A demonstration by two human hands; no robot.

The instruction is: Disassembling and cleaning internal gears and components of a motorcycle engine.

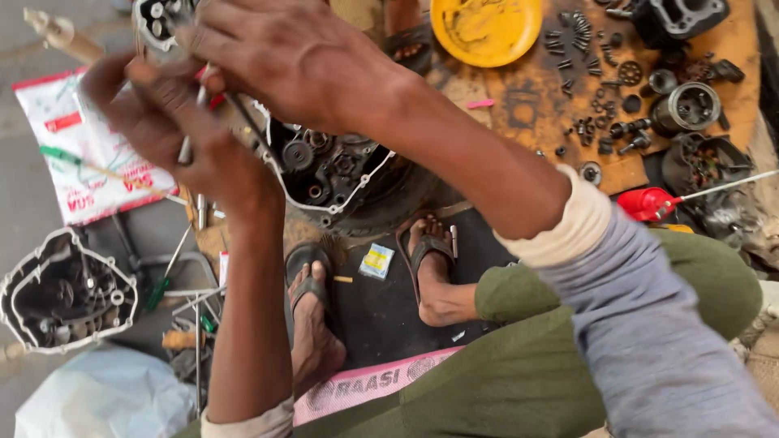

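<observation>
From the head view, the person squats on the ground and both hands are lifted up close to the camera. The left hand (174, 122) is closed around a thin metal tool (186, 150) that points down. The right hand (292, 57) comes across on top, and its fingers pinch a thin dark rod (243, 118) next to a bit of red. The hands are blurry, so what the small parts are cannot be told.

Just under the hands sits the open engine case (337, 174), between the person's two feet in sandals. It is dark inside, with gears and a pale rim.

The thin tool looks light, hard and stiff. It may be oily, so it could slip. The best place to hold it looks like the upper part, where the left hand has it now.

On the left lies another engine cover (65, 292), and a white and red packet (81, 146). At the top is a yellow bowl (485, 28). Many bolts and small parts (604, 89) lie on a brown board. A red oil can (649, 203) lies on the right.
</observation>
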